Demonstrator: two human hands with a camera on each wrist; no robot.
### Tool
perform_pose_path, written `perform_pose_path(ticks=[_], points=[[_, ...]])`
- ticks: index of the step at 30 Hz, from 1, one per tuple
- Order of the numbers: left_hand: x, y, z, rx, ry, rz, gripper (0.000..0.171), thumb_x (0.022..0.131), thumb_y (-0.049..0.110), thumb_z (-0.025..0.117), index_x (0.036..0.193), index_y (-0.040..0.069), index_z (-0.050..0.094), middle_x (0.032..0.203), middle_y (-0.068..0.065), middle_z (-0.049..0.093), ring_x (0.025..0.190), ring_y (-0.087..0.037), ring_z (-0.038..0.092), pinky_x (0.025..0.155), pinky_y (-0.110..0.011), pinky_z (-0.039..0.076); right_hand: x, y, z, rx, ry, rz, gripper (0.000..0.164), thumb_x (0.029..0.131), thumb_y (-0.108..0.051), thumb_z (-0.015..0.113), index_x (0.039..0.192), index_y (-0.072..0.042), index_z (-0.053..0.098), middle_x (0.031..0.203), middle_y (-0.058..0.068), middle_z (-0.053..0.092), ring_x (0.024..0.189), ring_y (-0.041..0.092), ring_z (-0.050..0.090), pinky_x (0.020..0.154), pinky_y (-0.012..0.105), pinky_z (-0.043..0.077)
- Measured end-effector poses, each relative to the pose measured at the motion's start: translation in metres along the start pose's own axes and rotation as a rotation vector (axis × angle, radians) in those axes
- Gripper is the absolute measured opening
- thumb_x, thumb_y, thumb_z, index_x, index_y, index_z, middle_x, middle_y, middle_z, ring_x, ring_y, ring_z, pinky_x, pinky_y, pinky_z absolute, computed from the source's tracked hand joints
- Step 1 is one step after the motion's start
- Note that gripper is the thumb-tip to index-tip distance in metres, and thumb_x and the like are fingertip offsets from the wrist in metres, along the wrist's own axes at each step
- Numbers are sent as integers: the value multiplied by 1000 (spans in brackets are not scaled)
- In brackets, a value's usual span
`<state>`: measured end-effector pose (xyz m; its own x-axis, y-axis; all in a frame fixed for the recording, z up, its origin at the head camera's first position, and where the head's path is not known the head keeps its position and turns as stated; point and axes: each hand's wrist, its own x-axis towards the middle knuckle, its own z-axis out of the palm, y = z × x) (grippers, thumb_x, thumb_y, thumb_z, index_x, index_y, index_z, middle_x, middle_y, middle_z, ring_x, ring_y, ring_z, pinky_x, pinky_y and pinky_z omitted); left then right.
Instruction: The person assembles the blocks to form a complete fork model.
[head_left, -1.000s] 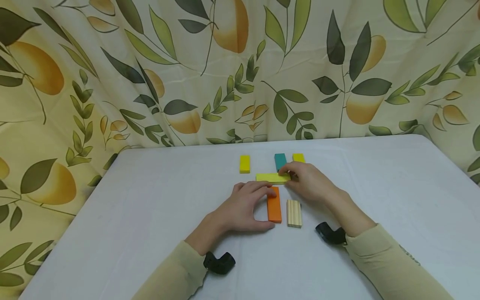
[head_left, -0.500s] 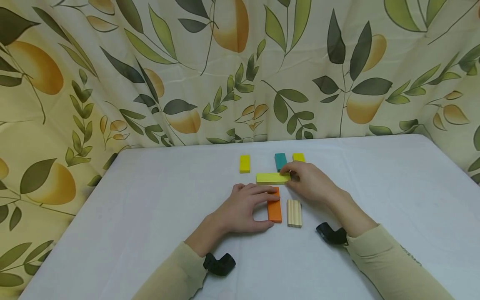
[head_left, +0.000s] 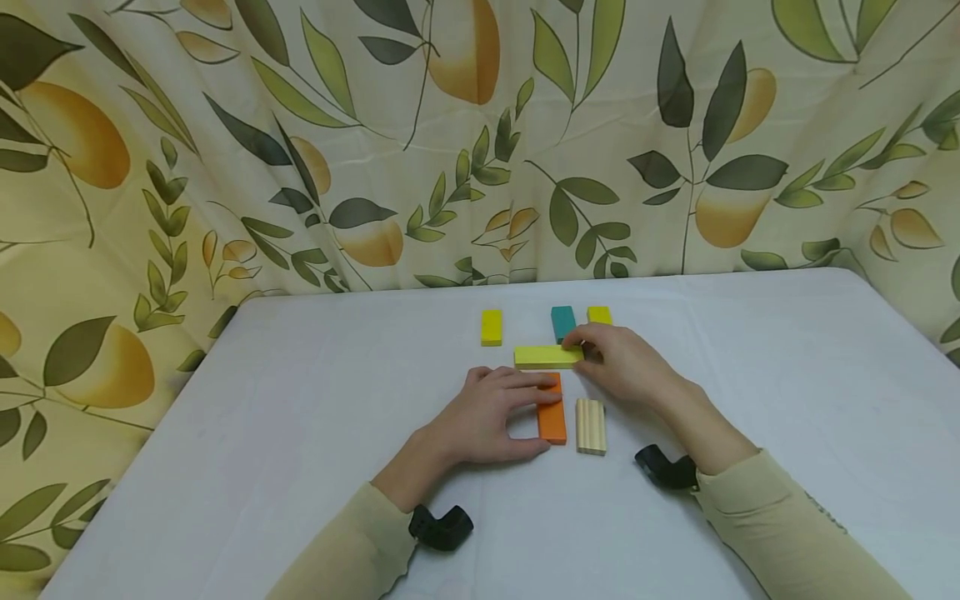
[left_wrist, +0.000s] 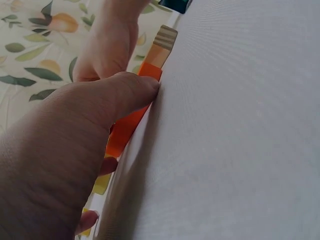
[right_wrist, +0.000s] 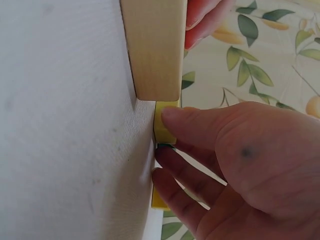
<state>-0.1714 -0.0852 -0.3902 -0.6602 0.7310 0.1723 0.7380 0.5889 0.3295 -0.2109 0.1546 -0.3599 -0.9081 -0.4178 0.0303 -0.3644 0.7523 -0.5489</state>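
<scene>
My left hand (head_left: 491, 417) holds an orange block (head_left: 552, 423) lengthwise, with the thumb at its near end and fingers over its far end. The left wrist view shows that thumb against the end of the orange block (left_wrist: 127, 131). Just beyond it, a long yellow-green block (head_left: 538, 358) lies crosswise on the table. My right hand (head_left: 630, 367) pinches the right end of this block; the thumb presses on the yellow-green block (right_wrist: 165, 132) in the right wrist view. A plain wooden block (head_left: 591, 427) lies right of the orange one, apart from it.
Behind the crosswise block lie a yellow block (head_left: 491, 328), a teal block (head_left: 563, 322) and another yellow block (head_left: 599, 315), partly hidden by the right hand. A white cloth (head_left: 262, 467) covers the table. A patterned curtain (head_left: 450, 167) hangs behind its far edge.
The left fingers have shifted slightly right, farther over the far end of the orange block. The right hand and the other blocks have hardly moved.
</scene>
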Motion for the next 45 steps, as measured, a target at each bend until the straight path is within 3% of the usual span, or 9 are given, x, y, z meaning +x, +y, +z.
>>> perform_pose_path(ticks=[25, 45], points=[[0, 0, 0, 8, 12, -13, 50, 93, 43, 71, 139, 25, 64, 147, 13, 53, 132, -11, 46, 101, -47, 33, -1, 1, 0, -6, -1, -14, 27, 91, -2, 71, 118, -5, 69, 113, 11, 67, 96, 29, 57, 90, 49, 47], [1, 0, 1, -3, 2, -37, 50, 93, 44, 71, 139, 26, 64, 147, 15, 52, 132, -12, 46, 101, -47, 33, -2, 2, 1, -14, 18, -38, 25, 91, -1, 72, 115, -6, 70, 117, 13, 68, 101, 32, 58, 97, 54, 45]])
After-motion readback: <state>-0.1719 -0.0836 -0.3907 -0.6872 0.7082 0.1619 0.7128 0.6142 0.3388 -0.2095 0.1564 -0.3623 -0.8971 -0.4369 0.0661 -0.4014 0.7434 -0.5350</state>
